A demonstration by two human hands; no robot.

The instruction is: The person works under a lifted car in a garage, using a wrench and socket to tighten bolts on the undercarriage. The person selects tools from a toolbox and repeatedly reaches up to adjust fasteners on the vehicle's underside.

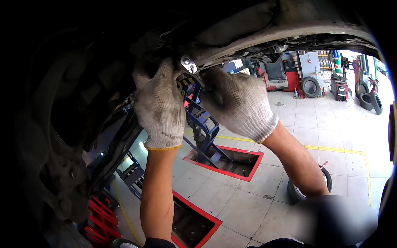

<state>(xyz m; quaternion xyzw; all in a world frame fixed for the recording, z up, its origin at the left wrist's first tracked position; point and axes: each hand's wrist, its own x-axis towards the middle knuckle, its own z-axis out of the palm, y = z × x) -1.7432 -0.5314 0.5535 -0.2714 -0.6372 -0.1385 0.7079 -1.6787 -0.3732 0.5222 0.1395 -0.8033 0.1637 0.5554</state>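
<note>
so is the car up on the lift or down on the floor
Up. The car underbody hangs overhead, both gloved hands reach up to it with a ratchet, and the workshop floor lies far below.

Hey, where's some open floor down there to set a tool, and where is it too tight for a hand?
Bare tile lies between the red-edged floor pit and the yellow floor line, and beyond it toward the tyres. Crowded: the left hand and right hand pack around the ratchet under the car's underside, and the blue lift fills the space below.
</note>
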